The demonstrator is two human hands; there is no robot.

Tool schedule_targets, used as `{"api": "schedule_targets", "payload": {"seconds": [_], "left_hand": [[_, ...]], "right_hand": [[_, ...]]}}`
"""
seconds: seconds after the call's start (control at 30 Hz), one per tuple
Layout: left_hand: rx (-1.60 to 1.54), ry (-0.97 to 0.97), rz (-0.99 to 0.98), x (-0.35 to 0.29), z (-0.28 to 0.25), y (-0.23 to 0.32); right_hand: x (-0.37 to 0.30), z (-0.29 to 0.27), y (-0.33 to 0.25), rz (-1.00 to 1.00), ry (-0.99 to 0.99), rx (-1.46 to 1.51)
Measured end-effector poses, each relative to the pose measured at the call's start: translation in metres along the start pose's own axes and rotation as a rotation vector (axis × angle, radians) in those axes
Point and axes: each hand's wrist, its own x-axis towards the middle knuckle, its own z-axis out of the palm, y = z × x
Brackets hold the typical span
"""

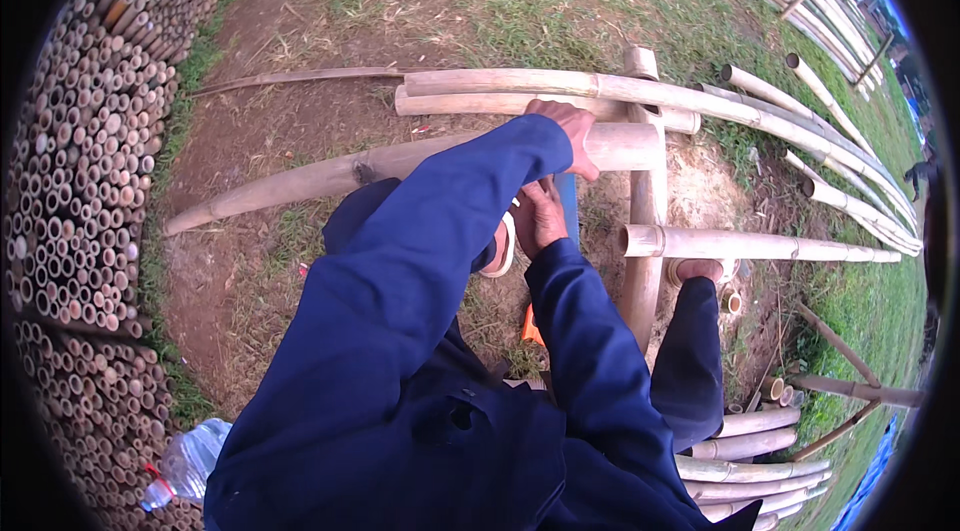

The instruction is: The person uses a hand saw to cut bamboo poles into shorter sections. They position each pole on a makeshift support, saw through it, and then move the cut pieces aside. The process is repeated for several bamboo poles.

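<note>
My left hand (pixel 570 134) grips a thick bamboo pole (pixel 622 146) near its right end, thumb toward me. That pole runs leftward under my left sleeve and rests on a crosswise bamboo support (pixel 646 196). Just below the pole, my right hand (pixel 543 216) is closed, fingers curled in; what it holds is hidden. A flat blue strip (pixel 569 206) shows beside it, and I cannot tell whether the hand touches it. Beyond my left hand lie two more poles, the upper one long and pale (pixel 500 82).
Another bamboo pole (pixel 760 245) lies to the right, near my foot. Stacked bamboo pieces (pixel 90 181) line the left side. A clear plastic bottle (pixel 195 461) is at lower left, an orange object (pixel 531 326) between my legs. More poles (pixel 750 471) lie at lower right.
</note>
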Motion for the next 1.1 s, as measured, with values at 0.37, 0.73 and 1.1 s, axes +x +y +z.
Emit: {"api": "schedule_targets", "payload": {"seconds": [0.37,0.73,1.1], "left_hand": [[-0.162,0.21,0.098,-0.055,-0.077,-0.021],[-1.312,1.686,-1.375,-0.314,0.114,-0.326],[-2.221,1.179,-0.758,-0.199,0.085,-0.282]], "right_hand": [[0.038,0.034,-0.001,-0.14,-0.051,-0.003],[0.034,0.059,-0.045,-0.169,0.244,-0.149],[-0.02,-0.014,-0.155,-0.436,0.374,-0.08]]}}
